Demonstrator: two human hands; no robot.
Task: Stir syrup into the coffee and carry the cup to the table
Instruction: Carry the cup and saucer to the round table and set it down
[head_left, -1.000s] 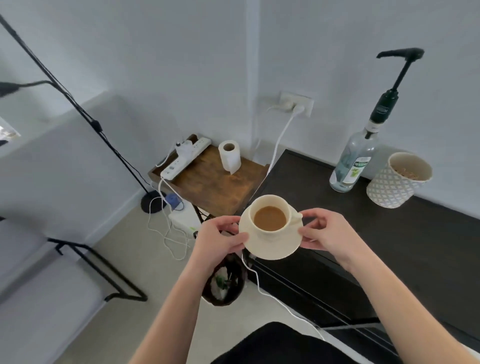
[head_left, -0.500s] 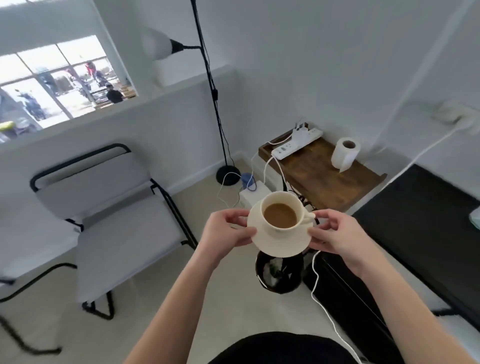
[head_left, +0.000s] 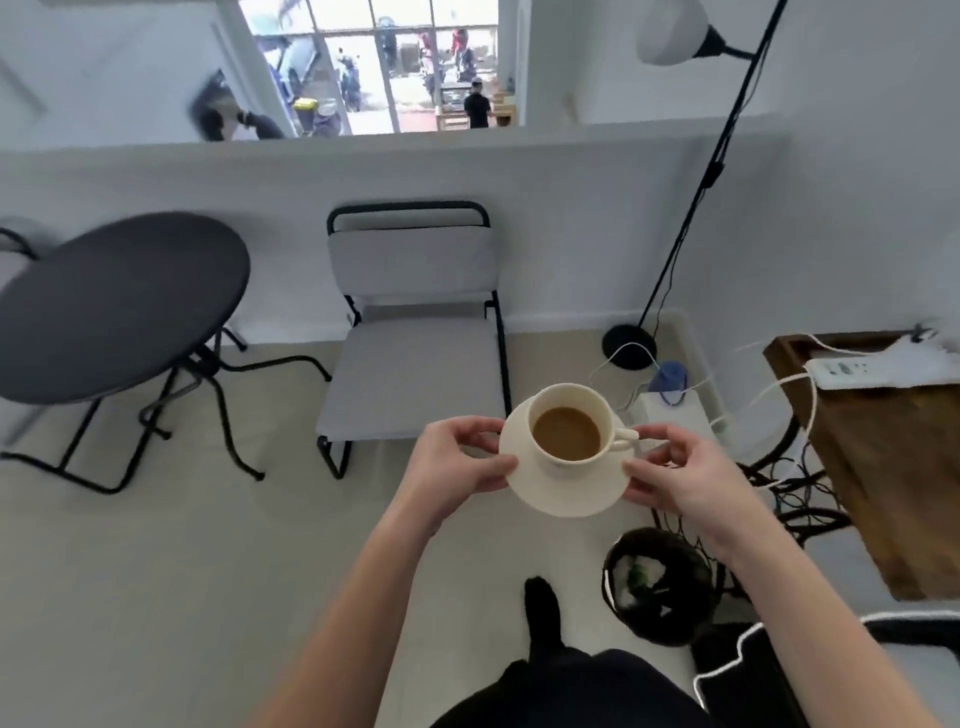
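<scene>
A cream cup (head_left: 571, 410) holding light brown coffee stands on a cream saucer (head_left: 566, 493), carried in the air in front of me. My left hand (head_left: 457, 467) pinches the saucer's left rim. My right hand (head_left: 675, 475) grips its right rim, just under the cup's handle. A round black table (head_left: 114, 306) on thin black legs stands at the left, well away from the cup.
A grey chair (head_left: 415, 338) with a black frame stands straight ahead against the low wall. A floor lamp (head_left: 691, 171), white cables and a wooden side table (head_left: 893, 457) are at the right. A dark bin (head_left: 660, 587) sits on the floor near my foot.
The view has swung left, away from the black counter with the syrup bottle. The round table and chair have come into sight. Both hands keep their hold on the saucer.
</scene>
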